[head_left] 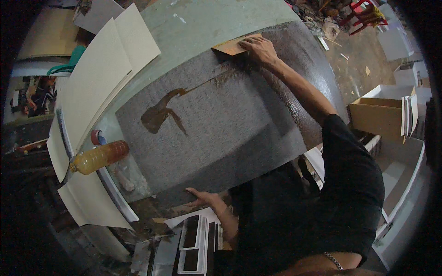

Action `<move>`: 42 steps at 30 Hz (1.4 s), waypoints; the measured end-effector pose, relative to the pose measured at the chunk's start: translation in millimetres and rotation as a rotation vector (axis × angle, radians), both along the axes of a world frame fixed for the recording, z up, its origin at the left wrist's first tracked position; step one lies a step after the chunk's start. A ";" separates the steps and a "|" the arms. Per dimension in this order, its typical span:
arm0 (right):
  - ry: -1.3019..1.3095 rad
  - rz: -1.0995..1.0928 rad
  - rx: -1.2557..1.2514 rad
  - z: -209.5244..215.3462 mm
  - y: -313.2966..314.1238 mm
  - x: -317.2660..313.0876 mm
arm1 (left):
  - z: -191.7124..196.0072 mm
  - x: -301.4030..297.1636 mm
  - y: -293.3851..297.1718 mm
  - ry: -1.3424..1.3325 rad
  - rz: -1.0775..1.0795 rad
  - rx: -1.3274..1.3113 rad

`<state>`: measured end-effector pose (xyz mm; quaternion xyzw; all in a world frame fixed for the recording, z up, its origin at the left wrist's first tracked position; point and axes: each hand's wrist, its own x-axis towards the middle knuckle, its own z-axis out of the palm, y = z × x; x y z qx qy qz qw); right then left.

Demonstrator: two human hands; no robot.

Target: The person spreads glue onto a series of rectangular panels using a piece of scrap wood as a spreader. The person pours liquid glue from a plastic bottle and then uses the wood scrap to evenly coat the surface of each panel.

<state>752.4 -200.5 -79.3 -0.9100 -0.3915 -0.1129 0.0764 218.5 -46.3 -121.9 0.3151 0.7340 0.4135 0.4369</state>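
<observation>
Fingers of right hand (260, 49) press scraper (232, 47) on grey sheet (216, 124) (glue-smeared).

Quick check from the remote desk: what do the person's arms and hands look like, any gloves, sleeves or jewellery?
Both hands are bare, no gloves: the right hand and the left hand. The forearms are uncovered. A short black sleeve covers the right upper arm. No rings or watch can be made out.

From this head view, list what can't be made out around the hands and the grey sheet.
- Right hand: its palm hides much of the tan scraper.
- Left hand: fingertips lost at the grey sheet edge.
- Bottle: cap end too small and dark.
- Lower right: black shirt blocks the floor.
</observation>
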 end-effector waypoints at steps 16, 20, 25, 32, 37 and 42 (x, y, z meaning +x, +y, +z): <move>0.207 0.172 0.003 27.9 -110.1 -132.8 | -2.6 -5.9 10.9 -0.203 -0.020 -0.059; 0.234 0.149 -0.009 26.9 -158.8 -186.5 | 35.8 19.4 -12.6 -0.280 -0.044 -0.005; 0.262 0.078 -0.026 20.1 -228.1 -273.4 | 6.3 11.8 -1.1 -0.270 -0.071 0.088; 0.365 0.036 -0.114 41.9 -292.3 -378.0 | -11.2 5.4 11.6 -0.229 0.021 0.079; 0.563 -0.172 -0.184 42.9 -321.7 -433.6 | 22.0 3.7 2.6 -0.257 -0.024 0.019; 0.289 -0.190 0.198 107.3 -234.9 -362.2 | 40.5 -9.3 14.7 -0.258 -0.098 0.159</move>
